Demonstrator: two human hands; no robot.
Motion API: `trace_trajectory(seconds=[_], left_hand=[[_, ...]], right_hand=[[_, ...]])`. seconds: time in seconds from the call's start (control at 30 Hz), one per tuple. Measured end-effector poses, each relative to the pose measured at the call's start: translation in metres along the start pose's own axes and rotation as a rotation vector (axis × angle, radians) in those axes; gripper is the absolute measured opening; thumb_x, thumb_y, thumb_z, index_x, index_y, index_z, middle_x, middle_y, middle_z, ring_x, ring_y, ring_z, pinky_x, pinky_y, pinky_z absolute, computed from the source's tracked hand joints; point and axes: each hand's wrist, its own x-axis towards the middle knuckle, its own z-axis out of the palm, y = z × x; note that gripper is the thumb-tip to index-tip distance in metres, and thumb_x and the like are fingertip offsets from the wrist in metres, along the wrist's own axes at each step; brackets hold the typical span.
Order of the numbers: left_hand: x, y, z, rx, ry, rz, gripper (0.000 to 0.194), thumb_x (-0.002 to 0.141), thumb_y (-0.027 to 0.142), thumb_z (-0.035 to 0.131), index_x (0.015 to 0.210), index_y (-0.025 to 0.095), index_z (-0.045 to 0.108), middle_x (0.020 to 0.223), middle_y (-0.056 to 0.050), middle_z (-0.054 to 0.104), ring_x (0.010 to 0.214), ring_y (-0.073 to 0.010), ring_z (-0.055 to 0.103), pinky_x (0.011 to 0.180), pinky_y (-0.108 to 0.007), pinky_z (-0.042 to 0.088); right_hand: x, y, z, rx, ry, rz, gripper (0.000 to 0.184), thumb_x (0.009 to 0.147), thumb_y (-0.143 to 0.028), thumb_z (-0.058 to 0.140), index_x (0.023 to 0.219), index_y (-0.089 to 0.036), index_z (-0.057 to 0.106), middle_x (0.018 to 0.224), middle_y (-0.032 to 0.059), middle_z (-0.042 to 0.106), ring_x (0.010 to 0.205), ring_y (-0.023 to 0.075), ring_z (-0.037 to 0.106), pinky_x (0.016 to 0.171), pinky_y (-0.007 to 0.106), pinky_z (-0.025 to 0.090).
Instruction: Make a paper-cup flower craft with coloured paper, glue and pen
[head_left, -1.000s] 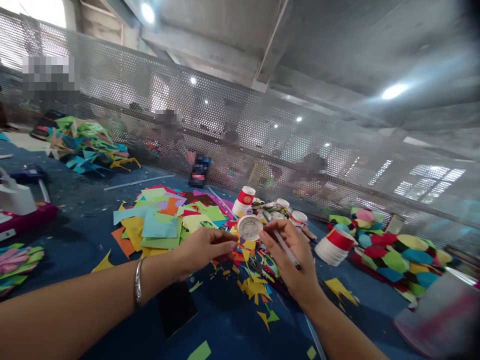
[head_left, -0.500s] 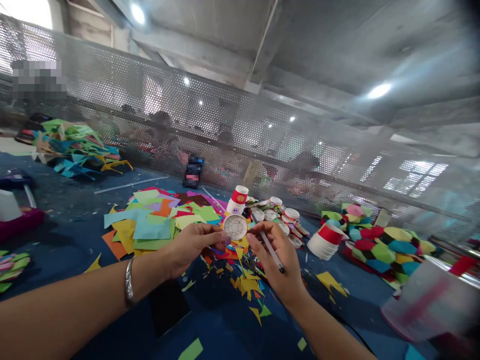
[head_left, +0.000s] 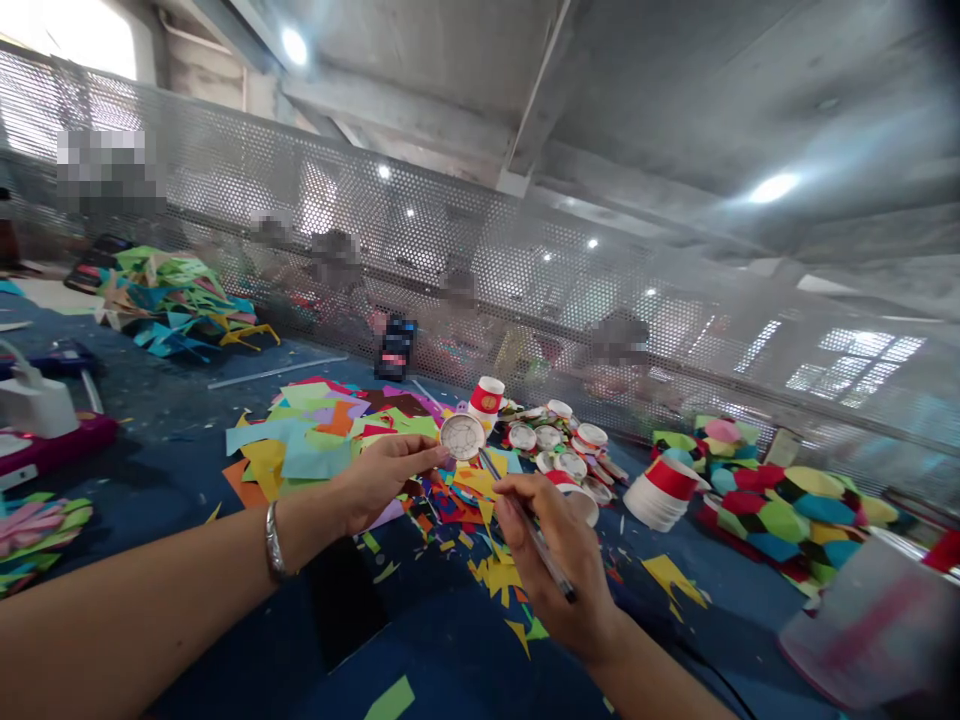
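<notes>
My left hand, with a silver bangle at the wrist, pinches a small round white disc by its lower left edge. The disc looks like a paper cup bottom, with thin dark lines drawn on its face. In my right hand is a pen, its tip pointing up and left near the disc's lower right edge. Whether the tip touches the disc I cannot tell. Just behind the disc stands a red and white paper cup. Another paper cup lies beyond my right hand, partly hidden by it.
Coloured paper sheets and yellow scraps cover the middle. Similar discs lie heaped behind. Stacked cups, colourful patchwork pieces and a translucent container are at right. A phone leans against the perforated screen.
My right hand has turned the pen so its tip points at the disc, and its fingers have come away from the disc's edge. My left hand still holds the disc. The view has shifted slightly.
</notes>
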Motion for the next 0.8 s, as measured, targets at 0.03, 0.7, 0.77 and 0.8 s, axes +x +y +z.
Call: trace_trajectory(seconds=[0.03,0.7,0.77,0.8], left_hand=[[0.0002,-0.0006,0.0003,0.008,-0.004,-0.001,0.027,0.08,0.045,0.076,0.086,0.018,0.072,0.083,-0.002,0.066,0.076,-0.0126,0.054,0.067,-0.025,0.039],[0.0014,-0.0006,-0.0022,0.298,0.09,0.16,0.033,0.081,0.051,0.068,0.09,0.02,0.071,0.076,0.001,0.064,0.067,-0.0124,0.048,0.064,-0.027,0.037],[0.0015,-0.0004,-0.0026,0.371,0.097,0.202,0.033,0.082,0.051,0.067,0.09,0.019,0.072,0.076,0.0,0.065,0.067,-0.0128,0.048,0.063,-0.028,0.036],[0.0012,0.0,-0.0028,0.411,0.098,0.224,0.033,0.082,0.051,0.066,0.09,0.019,0.072,0.077,0.0,0.066,0.068,-0.0132,0.048,0.064,-0.028,0.035]], right_hand=[[-0.0002,0.0014,0.0012,0.005,-0.006,0.013,0.014,0.1,-0.021,0.053,0.112,-0.024,0.059,0.094,0.0032,0.066,0.082,0.0182,0.062,0.076,0.032,0.049],[0.0037,0.0007,0.0008,-0.023,-0.014,-0.036,0.015,0.099,-0.018,0.054,0.109,-0.023,0.064,0.095,0.0035,0.07,0.085,0.0182,0.066,0.077,0.032,0.05],[0.0041,0.0008,0.0013,-0.017,-0.018,-0.05,0.015,0.099,-0.018,0.055,0.11,-0.022,0.064,0.096,0.0038,0.07,0.085,0.0186,0.066,0.078,0.033,0.05],[0.0041,0.001,0.0015,-0.017,-0.02,-0.053,0.015,0.099,-0.018,0.055,0.11,-0.022,0.064,0.096,0.0039,0.07,0.086,0.0188,0.066,0.078,0.033,0.05]])
